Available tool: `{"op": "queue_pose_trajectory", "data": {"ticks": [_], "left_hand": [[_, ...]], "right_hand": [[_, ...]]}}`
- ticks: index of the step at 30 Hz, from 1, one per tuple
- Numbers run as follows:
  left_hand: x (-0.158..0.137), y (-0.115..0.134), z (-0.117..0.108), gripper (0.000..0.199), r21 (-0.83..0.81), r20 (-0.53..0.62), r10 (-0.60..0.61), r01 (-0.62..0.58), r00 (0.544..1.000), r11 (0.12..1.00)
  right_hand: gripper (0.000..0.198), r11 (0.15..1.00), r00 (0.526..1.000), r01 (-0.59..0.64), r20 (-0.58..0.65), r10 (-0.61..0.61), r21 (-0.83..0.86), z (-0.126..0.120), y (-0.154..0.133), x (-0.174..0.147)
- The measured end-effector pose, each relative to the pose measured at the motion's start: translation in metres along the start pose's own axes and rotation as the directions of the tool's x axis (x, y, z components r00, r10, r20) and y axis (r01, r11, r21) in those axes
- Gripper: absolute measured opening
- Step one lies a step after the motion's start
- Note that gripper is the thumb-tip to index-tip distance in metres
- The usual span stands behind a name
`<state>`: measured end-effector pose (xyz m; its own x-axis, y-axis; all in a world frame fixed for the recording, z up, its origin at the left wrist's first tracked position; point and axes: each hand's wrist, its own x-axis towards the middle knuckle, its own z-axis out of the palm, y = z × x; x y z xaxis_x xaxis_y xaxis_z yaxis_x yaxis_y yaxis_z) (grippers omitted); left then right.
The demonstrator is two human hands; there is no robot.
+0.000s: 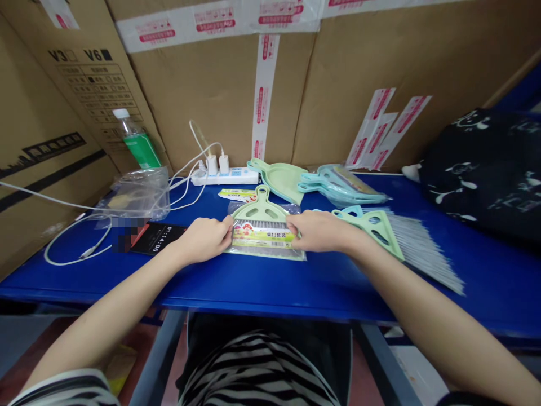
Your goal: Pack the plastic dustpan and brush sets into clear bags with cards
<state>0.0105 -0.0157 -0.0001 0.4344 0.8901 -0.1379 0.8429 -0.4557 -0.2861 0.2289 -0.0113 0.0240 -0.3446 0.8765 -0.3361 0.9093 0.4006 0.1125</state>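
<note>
A small green dustpan-and-brush set in a clear plastic bag (262, 225) lies flat on the blue table (270, 282), with a colourful label card across its front. My left hand (205, 239) pinches the bag's left edge. My right hand (319, 231) grips the bag's right edge. Both hands rest on the table with the bag between them.
Loose green brushes with grey bristles (397, 237) lie right of my hand. A green dustpan (283, 177) and bagged blue sets (342, 189) sit behind. A power strip (224, 176), white cables, clear bags (139, 194), a green bottle (137, 144), a phone (158, 238), cardboard boxes and a black bag (486, 163) surround.
</note>
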Motion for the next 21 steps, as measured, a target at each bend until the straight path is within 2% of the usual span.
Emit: {"op": "queue_pose_trajectory", "data": {"ticks": [11,21], "left_hand": [[0.0014,0.0009,0.0017,0.029,-0.115,0.036,-0.052,0.056,0.998,0.992],[0.0005,0.0025,0.0003,0.030,-0.062,0.031,-0.038,0.040,0.999,0.997]], "right_hand": [[0.020,1.000,0.999,0.009,-0.031,-0.010,-0.014,0.0043,0.0016,0.0028],[0.021,0.999,0.998,0.023,-0.057,-0.025,-0.043,0.0045,0.0029,0.0024]]}}
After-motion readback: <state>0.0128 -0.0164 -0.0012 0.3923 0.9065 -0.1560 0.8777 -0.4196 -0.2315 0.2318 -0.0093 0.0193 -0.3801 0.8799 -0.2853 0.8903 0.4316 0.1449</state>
